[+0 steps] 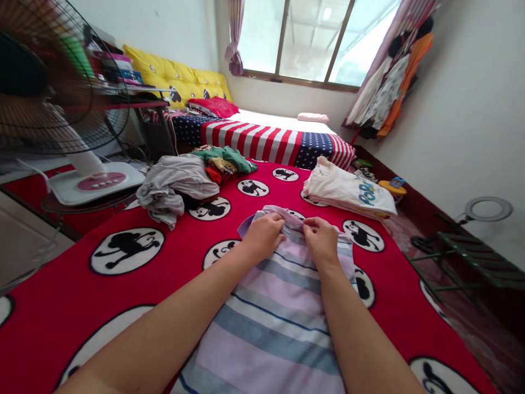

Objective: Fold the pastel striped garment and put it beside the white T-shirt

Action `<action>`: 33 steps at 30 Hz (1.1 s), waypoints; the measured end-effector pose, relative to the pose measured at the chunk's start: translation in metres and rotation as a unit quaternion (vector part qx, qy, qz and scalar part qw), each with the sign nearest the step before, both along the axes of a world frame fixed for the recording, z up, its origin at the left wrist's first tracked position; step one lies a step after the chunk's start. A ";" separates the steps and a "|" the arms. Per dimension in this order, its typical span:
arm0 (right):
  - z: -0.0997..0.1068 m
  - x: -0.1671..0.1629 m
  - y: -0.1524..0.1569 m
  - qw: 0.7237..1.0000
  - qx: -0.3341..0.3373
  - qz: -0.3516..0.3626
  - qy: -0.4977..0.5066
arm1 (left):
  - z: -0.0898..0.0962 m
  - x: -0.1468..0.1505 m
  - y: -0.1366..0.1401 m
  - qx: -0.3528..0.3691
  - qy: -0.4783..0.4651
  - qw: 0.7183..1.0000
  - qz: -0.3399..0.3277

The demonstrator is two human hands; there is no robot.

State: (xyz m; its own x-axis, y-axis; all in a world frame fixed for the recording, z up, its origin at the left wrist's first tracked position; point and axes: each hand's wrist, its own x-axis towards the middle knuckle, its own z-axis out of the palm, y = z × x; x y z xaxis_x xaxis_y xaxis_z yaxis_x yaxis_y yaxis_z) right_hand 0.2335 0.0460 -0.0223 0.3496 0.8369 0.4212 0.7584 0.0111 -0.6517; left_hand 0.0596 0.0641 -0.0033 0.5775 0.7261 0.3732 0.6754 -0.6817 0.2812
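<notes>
A striped shirt (279, 323) in lilac, grey-blue and white lies lengthwise in front of me on the red blanket (164, 298). At its far end, the collar (287, 215) is bunched between my hands. My left hand (264, 235) pinches the collar's left side, its fingers curled into the cloth. On the right side of the collar, my right hand (321, 238) grips the fabric between thumb and fingers. The shirt's near end runs out of the bottom of the view, partly covered by my forearms.
Beyond my left hand sits a heap of a grey garment (180, 183) and a green shirt (229, 160). A folded white shirt (348, 189) lies at the far right. A fan (98, 178) stands left; a ring light (488, 209) and green rack (479, 254) are beside the right edge.
</notes>
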 end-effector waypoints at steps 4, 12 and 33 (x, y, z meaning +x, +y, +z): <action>-0.003 -0.001 0.005 0.999 0.030 0.018 0.035 | -0.008 -0.001 0.000 -0.020 0.039 0.999 0.013; 0.025 -0.015 -0.026 0.983 -0.060 0.172 0.009 | -0.012 -0.004 -0.003 -0.074 0.025 0.997 -0.005; 0.013 -0.084 -0.217 0.877 0.009 0.378 -0.297 | -0.022 -0.030 0.009 -0.226 -0.335 0.908 -0.106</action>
